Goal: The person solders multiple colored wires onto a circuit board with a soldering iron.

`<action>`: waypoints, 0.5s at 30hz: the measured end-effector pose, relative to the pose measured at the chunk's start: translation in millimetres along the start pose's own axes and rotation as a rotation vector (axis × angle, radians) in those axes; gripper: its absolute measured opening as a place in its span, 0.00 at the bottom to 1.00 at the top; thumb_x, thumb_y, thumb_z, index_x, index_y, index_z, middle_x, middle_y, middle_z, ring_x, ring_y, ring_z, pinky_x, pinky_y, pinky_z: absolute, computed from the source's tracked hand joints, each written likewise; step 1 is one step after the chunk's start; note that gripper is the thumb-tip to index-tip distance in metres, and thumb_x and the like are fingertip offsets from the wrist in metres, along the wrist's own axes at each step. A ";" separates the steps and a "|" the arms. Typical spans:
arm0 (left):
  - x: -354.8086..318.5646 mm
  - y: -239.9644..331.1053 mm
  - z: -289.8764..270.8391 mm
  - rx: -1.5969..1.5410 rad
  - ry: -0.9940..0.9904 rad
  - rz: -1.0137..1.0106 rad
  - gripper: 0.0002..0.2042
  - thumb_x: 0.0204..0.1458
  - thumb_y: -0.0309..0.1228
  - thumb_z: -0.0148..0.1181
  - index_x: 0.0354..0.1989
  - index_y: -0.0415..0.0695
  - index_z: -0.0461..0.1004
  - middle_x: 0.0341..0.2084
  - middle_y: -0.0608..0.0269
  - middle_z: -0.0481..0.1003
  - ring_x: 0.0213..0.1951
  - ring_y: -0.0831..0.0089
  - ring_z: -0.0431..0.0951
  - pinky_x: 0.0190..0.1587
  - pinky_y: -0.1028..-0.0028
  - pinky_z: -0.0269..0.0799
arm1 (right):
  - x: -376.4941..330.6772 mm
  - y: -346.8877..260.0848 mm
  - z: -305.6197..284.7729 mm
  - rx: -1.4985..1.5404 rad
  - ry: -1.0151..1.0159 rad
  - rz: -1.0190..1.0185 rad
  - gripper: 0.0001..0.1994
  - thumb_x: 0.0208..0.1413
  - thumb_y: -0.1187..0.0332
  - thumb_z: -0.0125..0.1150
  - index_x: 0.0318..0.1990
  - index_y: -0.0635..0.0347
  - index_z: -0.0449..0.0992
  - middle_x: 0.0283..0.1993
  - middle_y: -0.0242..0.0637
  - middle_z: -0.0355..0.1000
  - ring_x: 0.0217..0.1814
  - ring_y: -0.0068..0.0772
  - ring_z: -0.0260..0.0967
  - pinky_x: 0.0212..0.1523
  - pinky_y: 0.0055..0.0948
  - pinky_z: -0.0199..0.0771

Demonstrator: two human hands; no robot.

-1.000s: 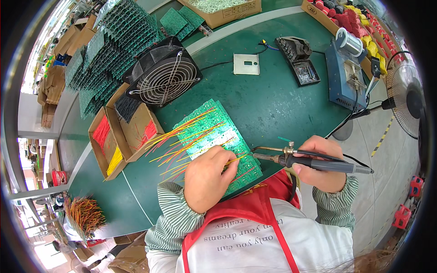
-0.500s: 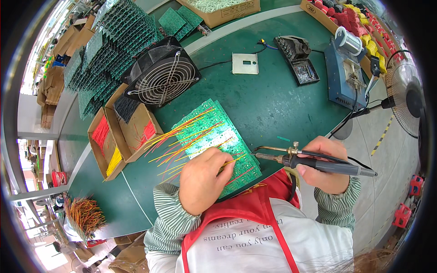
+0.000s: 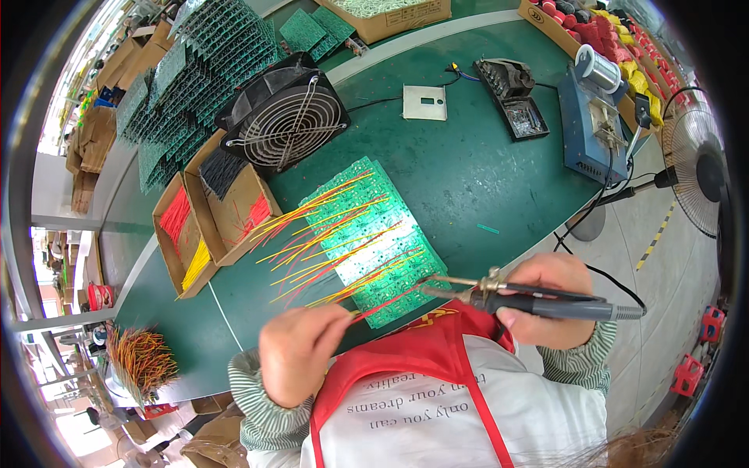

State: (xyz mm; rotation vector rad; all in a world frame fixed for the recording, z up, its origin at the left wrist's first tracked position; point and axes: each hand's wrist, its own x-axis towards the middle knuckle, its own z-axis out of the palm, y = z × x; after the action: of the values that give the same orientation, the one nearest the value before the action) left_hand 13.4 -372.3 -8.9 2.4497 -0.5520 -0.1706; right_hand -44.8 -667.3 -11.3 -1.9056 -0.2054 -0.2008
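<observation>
A green circuit board panel (image 3: 398,210) lies on the bench, with rows of red and yellow wires (image 3: 328,234) standing out over its left side. Near its lower left corner, my left hand (image 3: 300,351) is closed in a pinch. A red wire (image 3: 382,304) runs from those fingertips across to the panel's lower part. My right hand (image 3: 550,300) grips a grey-handled soldering iron (image 3: 569,306) with a thin solder feed tube along it. The iron's tip is over the panel's lower right edge, close to the red wire's end; whether they touch is too small to tell.
Cardboard trays (image 3: 226,261) of red, yellow and black wires stand left of the panel, beside a black fan (image 3: 285,117). Behind are stacked boards (image 3: 218,62). A blue solder feeder (image 3: 589,129) with a spool and an open black box (image 3: 519,109) stand at the right rear.
My left hand has moved left and toward me, from above the panel to beside its lower corner. The iron's tip has shifted slightly left and nearer to me.
</observation>
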 end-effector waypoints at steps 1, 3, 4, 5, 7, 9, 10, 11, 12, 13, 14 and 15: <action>0.5 -1.7 6.4 -0.046 -0.047 0.098 0.06 0.43 0.24 0.64 0.30 0.41 0.76 0.22 0.56 0.76 0.24 0.60 0.76 0.28 0.68 0.71 | 0.0 -2.5 3.9 -0.004 -0.039 0.006 0.08 0.37 0.74 0.67 0.25 0.62 0.72 0.17 0.31 0.69 0.15 0.20 0.66 0.17 0.20 0.62; -1.4 -2.4 16.3 -0.084 -0.113 0.174 0.05 0.42 0.24 0.64 0.29 0.41 0.76 0.24 0.57 0.75 0.26 0.60 0.76 0.29 0.68 0.71 | 1.0 -7.1 12.7 0.025 -0.095 0.026 0.08 0.37 0.72 0.68 0.24 0.61 0.73 0.17 0.31 0.70 0.15 0.23 0.66 0.18 0.22 0.63; -2.1 -2.6 19.5 -0.085 -0.111 0.176 0.05 0.42 0.24 0.64 0.29 0.41 0.76 0.24 0.57 0.75 0.26 0.60 0.76 0.29 0.68 0.71 | -0.5 -7.8 15.1 0.022 -0.095 0.025 0.08 0.37 0.72 0.68 0.24 0.61 0.73 0.17 0.31 0.70 0.15 0.23 0.66 0.18 0.22 0.63; -2.1 -3.0 22.4 -0.095 -0.110 0.144 0.05 0.43 0.24 0.64 0.28 0.41 0.75 0.24 0.58 0.75 0.25 0.61 0.75 0.28 0.68 0.71 | -2.3 -6.8 17.6 0.019 -0.109 0.040 0.08 0.37 0.72 0.67 0.24 0.61 0.73 0.17 0.31 0.70 0.15 0.24 0.66 0.18 0.22 0.63; -1.5 -2.9 24.7 -0.106 -0.108 0.114 0.04 0.43 0.23 0.63 0.28 0.40 0.75 0.25 0.59 0.74 0.25 0.62 0.75 0.28 0.69 0.71 | -2.5 -5.9 22.9 0.015 -0.122 0.054 0.08 0.37 0.72 0.67 0.25 0.60 0.73 0.17 0.31 0.70 0.15 0.25 0.66 0.18 0.23 0.64; -0.8 -2.8 26.0 -0.146 -0.145 0.059 0.04 0.43 0.23 0.63 0.28 0.40 0.75 0.27 0.60 0.74 0.24 0.65 0.75 0.26 0.71 0.71 | -0.1 -6.3 28.1 0.077 -0.128 0.035 0.07 0.37 0.72 0.66 0.25 0.60 0.73 0.17 0.31 0.69 0.15 0.25 0.67 0.18 0.24 0.64; -1.5 -4.6 27.7 -0.146 -0.142 0.058 0.04 0.43 0.23 0.63 0.28 0.40 0.75 0.27 0.60 0.74 0.24 0.65 0.75 0.26 0.71 0.71 | 0.5 -6.3 29.2 0.077 -0.130 0.033 0.07 0.37 0.72 0.66 0.25 0.60 0.73 0.17 0.31 0.69 0.15 0.25 0.67 0.18 0.24 0.64; -2.2 -7.5 30.5 -0.171 -0.128 0.077 0.04 0.43 0.22 0.64 0.28 0.39 0.75 0.27 0.61 0.73 0.21 0.71 0.70 0.23 0.74 0.66 | 0.9 -6.2 30.2 0.055 -0.143 0.047 0.07 0.37 0.73 0.66 0.25 0.60 0.73 0.17 0.31 0.69 0.16 0.26 0.67 0.18 0.24 0.64; -2.7 -9.3 32.6 -0.197 -0.114 0.095 0.05 0.42 0.21 0.65 0.27 0.39 0.75 0.27 0.62 0.73 0.17 0.78 0.66 0.20 0.77 0.62 | 1.2 -6.0 30.9 0.032 -0.156 0.063 0.07 0.37 0.73 0.66 0.25 0.60 0.72 0.17 0.31 0.69 0.16 0.26 0.68 0.18 0.24 0.64; -1.9 -10.2 33.4 -0.200 -0.115 0.094 0.05 0.42 0.21 0.65 0.27 0.39 0.75 0.27 0.62 0.73 0.17 0.78 0.66 0.20 0.77 0.62 | 1.9 -5.4 31.5 0.030 -0.157 0.065 0.07 0.37 0.73 0.66 0.25 0.60 0.72 0.17 0.31 0.69 0.16 0.26 0.68 0.18 0.24 0.64; -0.9 -11.1 34.6 -0.209 -0.112 0.093 0.05 0.42 0.21 0.65 0.27 0.39 0.75 0.27 0.62 0.72 0.17 0.78 0.66 0.20 0.77 0.62 | 2.4 -4.4 31.8 0.020 -0.159 0.069 0.07 0.37 0.73 0.66 0.24 0.60 0.72 0.17 0.31 0.69 0.16 0.27 0.68 0.18 0.25 0.64; 0.4 -12.4 35.9 -0.219 -0.111 0.093 0.05 0.42 0.21 0.65 0.27 0.39 0.75 0.27 0.62 0.72 0.17 0.78 0.66 0.20 0.77 0.62 | 3.1 -3.6 32.3 0.009 -0.160 0.075 0.07 0.37 0.73 0.66 0.24 0.60 0.72 0.17 0.31 0.69 0.16 0.27 0.68 0.18 0.25 0.65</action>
State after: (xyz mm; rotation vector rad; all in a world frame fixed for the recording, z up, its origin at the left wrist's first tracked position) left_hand 9.1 -382.9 -45.1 2.2080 -0.6579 -0.3140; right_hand -41.4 -635.5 -18.0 -1.9174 -0.2417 0.0039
